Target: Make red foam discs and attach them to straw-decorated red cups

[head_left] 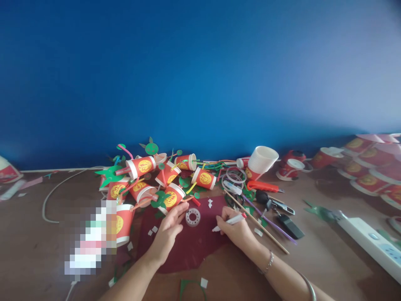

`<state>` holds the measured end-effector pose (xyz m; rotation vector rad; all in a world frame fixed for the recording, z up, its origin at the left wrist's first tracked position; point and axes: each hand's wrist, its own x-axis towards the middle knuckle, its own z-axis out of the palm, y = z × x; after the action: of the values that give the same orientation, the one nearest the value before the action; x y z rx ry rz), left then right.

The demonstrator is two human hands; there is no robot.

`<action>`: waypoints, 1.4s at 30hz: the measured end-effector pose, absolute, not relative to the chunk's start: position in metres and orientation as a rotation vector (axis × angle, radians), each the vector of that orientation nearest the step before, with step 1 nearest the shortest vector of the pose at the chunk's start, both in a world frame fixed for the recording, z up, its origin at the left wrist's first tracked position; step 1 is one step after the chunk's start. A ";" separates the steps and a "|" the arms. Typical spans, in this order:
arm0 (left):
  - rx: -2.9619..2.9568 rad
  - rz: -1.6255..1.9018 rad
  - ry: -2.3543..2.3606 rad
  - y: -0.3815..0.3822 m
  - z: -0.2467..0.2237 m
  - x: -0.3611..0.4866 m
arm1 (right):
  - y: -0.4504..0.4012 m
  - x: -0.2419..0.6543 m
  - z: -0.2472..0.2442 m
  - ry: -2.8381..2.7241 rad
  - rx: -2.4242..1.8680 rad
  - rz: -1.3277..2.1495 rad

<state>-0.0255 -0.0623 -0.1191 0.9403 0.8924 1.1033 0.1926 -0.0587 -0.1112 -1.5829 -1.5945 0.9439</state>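
My left hand (171, 230) rests on a dark red sheet of paper (188, 255), its fingers stretched out. Just right of those fingertips lies a small pale ring (188, 218) that looks like a roll of tape. My right hand (234, 232) is closed around a white marker (235, 218) with a red end, held at a slant over the sheet's right side. The other end of the marker points left, toward the paper. Small white squares (210, 203) are scattered on the sheet.
Red paper cups (205, 178) with green cutouts crowd the back left. A cup stack (263, 161), an orange utility knife (263, 186), a wooden stick (266, 230) and keys (283, 206) lie right. A power strip (372, 240) and green-handled tool (324, 212) sit farther right.
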 end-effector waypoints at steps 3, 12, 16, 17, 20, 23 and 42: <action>0.933 1.113 0.887 -0.062 -0.118 -0.025 | -0.059 0.192 -0.111 -1.587 -1.601 0.932; 0.921 1.107 0.874 -0.061 -0.123 -0.026 | -0.057 0.193 -0.117 -1.569 -1.633 0.865; 0.915 1.110 0.877 -0.061 -0.124 -0.026 | -0.057 0.193 -0.117 -1.573 -1.611 0.861; 0.917 1.109 0.880 -0.061 -0.124 -0.026 | -0.058 0.193 -0.117 -1.570 -1.605 0.874; 0.918 1.110 0.890 -0.061 -0.121 -0.025 | -0.058 0.193 -0.116 -1.547 -1.589 0.925; 0.919 1.105 0.895 -0.061 -0.120 -0.025 | -0.059 0.193 -0.115 -1.534 -1.585 0.967; 0.907 1.095 0.889 -0.061 -0.124 -0.026 | -0.059 0.195 -0.120 -1.533 -1.572 1.015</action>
<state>-0.0263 -0.0608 -0.1235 0.9068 0.8887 1.0949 0.1948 -0.0585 -0.1199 -1.5718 -1.5326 1.0146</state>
